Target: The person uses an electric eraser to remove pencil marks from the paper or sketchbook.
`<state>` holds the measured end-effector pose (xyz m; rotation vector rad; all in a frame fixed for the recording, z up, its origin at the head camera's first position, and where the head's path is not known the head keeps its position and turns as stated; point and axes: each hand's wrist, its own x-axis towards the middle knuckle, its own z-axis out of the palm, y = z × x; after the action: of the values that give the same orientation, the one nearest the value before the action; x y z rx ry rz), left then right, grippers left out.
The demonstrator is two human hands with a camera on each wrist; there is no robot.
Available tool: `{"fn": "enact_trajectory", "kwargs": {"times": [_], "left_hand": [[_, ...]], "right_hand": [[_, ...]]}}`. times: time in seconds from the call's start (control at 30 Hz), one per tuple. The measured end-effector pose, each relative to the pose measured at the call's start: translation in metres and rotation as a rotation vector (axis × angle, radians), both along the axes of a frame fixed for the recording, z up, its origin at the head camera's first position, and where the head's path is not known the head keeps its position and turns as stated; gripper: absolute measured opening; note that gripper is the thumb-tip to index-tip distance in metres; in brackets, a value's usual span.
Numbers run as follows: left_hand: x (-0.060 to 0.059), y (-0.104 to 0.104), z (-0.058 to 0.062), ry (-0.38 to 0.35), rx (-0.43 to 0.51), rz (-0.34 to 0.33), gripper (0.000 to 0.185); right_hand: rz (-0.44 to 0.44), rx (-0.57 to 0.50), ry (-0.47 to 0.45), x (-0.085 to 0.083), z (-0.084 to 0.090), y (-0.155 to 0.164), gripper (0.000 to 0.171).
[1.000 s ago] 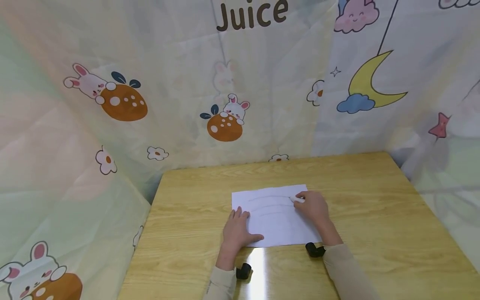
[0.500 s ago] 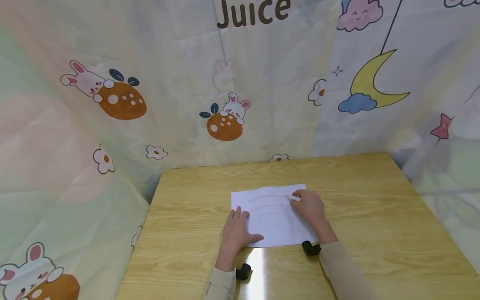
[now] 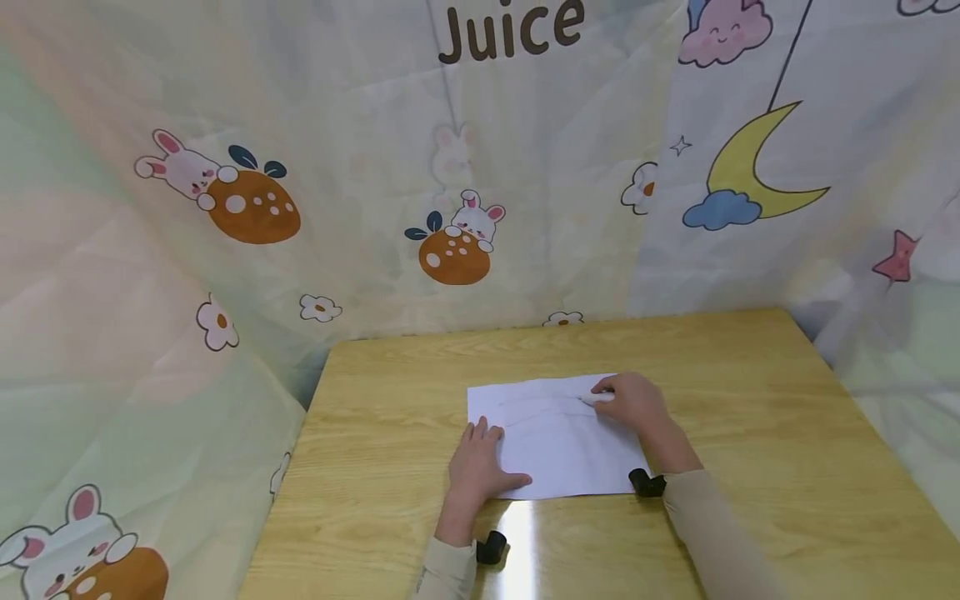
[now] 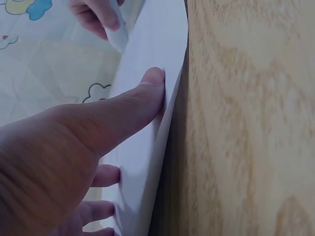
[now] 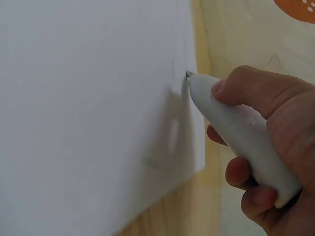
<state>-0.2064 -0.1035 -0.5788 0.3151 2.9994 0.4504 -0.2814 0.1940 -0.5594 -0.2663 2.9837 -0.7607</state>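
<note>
Swinging outward to the right since the earlier frame, the right hand (image 3: 637,404) is pivoting while the tip of the white tool (image 5: 241,130) is keeping almost the same spot on the paper (image 3: 558,458). Nearest, black wrist attachments (image 3: 491,548) are sitting at the sleeves (image 3: 448,575). Beyond, the left hand (image 3: 477,467) is lying flat, fingers spread, pressing the paper's left side and grasping nothing. Resting mid-table (image 3: 367,500), the paper is bowing slightly along its near edge; presumably light, flexible and easily torn or slid, it is best being pinned at its margin. Farther off, the right hand is curling firmly around the tool, apparently light, rigid and smooth, best gripped just behind its tip. Behind, patterned cloth (image 3: 337,167) is hanging.
</note>
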Motion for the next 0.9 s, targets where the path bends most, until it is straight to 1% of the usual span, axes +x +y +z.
{"fn": "enact_trajectory", "kwargs": {"times": [0.1,0.23,0.3,0.37,0.47,0.57,0.67,0.73,0.9], "left_hand": [[0.002,0.002,0.0,-0.011,-0.008,-0.002,0.093],[0.001,0.002,-0.001,-0.004,-0.033,0.002,0.093],[0.001,0.002,-0.001,-0.002,-0.033,0.002,0.093],[0.0,0.002,-0.001,-0.002,-0.024,0.002,0.093],[0.001,0.0,-0.002,-0.004,-0.024,0.004,0.094],[0.0,-0.001,-0.001,-0.003,-0.032,0.006,0.094],[0.0,-0.001,0.0,0.001,-0.03,0.002,0.095],[0.0,0.0,0.0,0.001,-0.031,-0.003,0.094],[0.002,0.0,0.0,-0.009,-0.042,-0.009,0.094]], "right_hand": [[0.011,0.021,-0.02,0.0,-0.001,0.006,0.022],[0.093,-0.005,0.004,-0.007,0.001,0.005,0.023],[0.112,0.002,0.011,-0.01,0.003,0.005,0.023],[0.102,0.016,-0.005,-0.01,0.003,0.008,0.023],[0.063,0.04,-0.026,-0.007,0.003,0.014,0.022],[0.089,0.036,-0.008,-0.005,0.005,0.015,0.022],[0.128,0.04,0.028,-0.007,0.007,0.01,0.022],[0.149,0.036,0.037,-0.008,0.008,0.005,0.023],[0.121,0.046,-0.005,-0.008,0.008,0.007,0.021]]}}
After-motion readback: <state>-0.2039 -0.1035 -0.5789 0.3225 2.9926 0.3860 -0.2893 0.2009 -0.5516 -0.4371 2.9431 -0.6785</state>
